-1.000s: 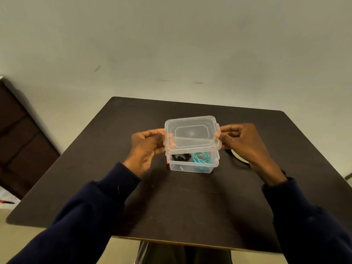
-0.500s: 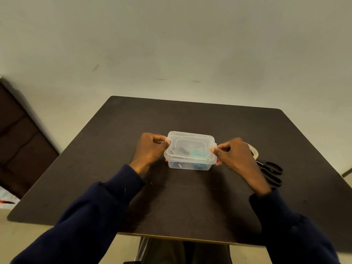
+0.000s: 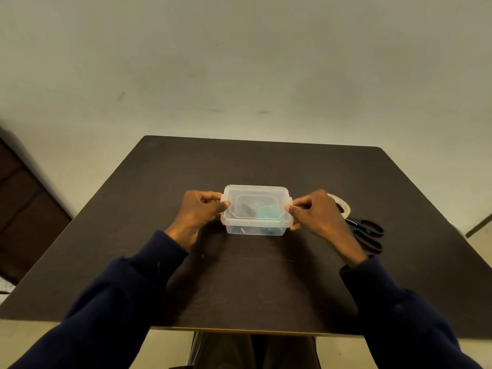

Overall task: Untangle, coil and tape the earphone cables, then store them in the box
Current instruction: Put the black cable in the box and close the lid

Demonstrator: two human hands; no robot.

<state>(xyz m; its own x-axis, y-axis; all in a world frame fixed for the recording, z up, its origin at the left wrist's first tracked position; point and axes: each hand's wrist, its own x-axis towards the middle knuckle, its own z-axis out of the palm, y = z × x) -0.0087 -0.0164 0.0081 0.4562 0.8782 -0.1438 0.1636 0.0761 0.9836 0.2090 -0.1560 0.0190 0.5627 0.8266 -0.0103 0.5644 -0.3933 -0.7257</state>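
Earphone cables point(image 3: 267, 212) sit coiled inside the box point(image 3: 256, 227) — light, stiff plastic; left hand point(image 3: 198, 214) and right hand point(image 3: 316, 213) pinch its lid point(image 3: 256, 202) ends.

Clear plastic box point(image 3: 256, 230) sits mid-table point(image 3: 266, 283), lid point(image 3: 256, 205) on top; left hand point(image 3: 198, 211) grips the left end, thumb on the lid's edge; right hand point(image 3: 316, 213) pinches the right end, fingertips at the side tab; through the plastic, a dark coil point(image 3: 246, 208) lies left of a teal coil point(image 3: 267, 212); just past the right hand, a tape roll point(image 3: 343, 206) peeks out; black scissors point(image 3: 368, 234) lie nearer, on the right.
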